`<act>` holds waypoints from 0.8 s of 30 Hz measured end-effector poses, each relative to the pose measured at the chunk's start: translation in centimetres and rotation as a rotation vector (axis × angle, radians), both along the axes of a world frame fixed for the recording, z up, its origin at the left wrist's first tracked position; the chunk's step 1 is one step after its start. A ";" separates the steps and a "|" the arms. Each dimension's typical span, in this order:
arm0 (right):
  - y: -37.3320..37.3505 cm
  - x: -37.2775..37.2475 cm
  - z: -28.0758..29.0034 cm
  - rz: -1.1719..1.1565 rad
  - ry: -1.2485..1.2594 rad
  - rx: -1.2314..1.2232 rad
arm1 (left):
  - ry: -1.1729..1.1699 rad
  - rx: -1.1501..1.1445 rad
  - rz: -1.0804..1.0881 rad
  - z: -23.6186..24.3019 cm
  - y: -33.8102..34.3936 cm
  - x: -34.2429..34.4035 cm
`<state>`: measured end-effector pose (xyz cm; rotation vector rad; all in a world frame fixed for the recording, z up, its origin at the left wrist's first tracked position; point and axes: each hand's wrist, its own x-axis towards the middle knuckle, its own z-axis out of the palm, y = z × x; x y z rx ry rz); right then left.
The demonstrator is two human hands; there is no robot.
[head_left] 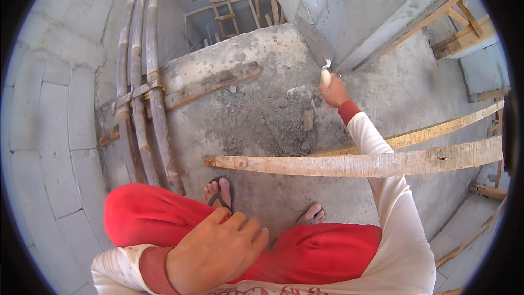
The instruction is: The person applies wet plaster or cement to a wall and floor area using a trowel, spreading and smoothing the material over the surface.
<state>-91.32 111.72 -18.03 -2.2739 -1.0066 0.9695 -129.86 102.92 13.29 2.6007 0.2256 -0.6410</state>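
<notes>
My right hand (334,92), arm stretched forward, is closed around the pale handle of a trowel (326,78). The trowel's metal shank meets the foot of the grey wall corner (314,0); the outline of its blade is hard to separate from the grey wall. Close to my body, my left hand (218,248) hovers over or rests on my red-trousered legs, back upward. Its fingers are loosely bent and slightly apart, with nothing visible in them. A heap of grey mortar or rubble (262,117) lies on the floor left of my right hand.
Two wooden boards, a nearer one (355,163) and a farther one (436,131), cross under or beside my right arm. Bamboo poles (136,76) lean at left, near a block wall (54,131). A plank (213,84) lies by a floor edge; beyond it stands a ladder (221,0).
</notes>
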 end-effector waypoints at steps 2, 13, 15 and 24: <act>0.5 1.3 -0.1 0.025 -0.344 0.351 | -0.014 -0.010 -0.002 -0.6 -0.4 -0.3; 0.2 -0.7 -2.4 -0.045 0.055 -0.013 | -0.020 0.044 0.003 0.0 0.5 0.4; 0.0 0.7 -0.5 -0.021 -0.054 0.161 | -0.058 0.018 0.002 0.0 0.3 0.3; -2.2 1.8 -4.5 0.062 -0.060 -0.036 | 0.018 0.001 -0.026 -0.2 0.4 1.4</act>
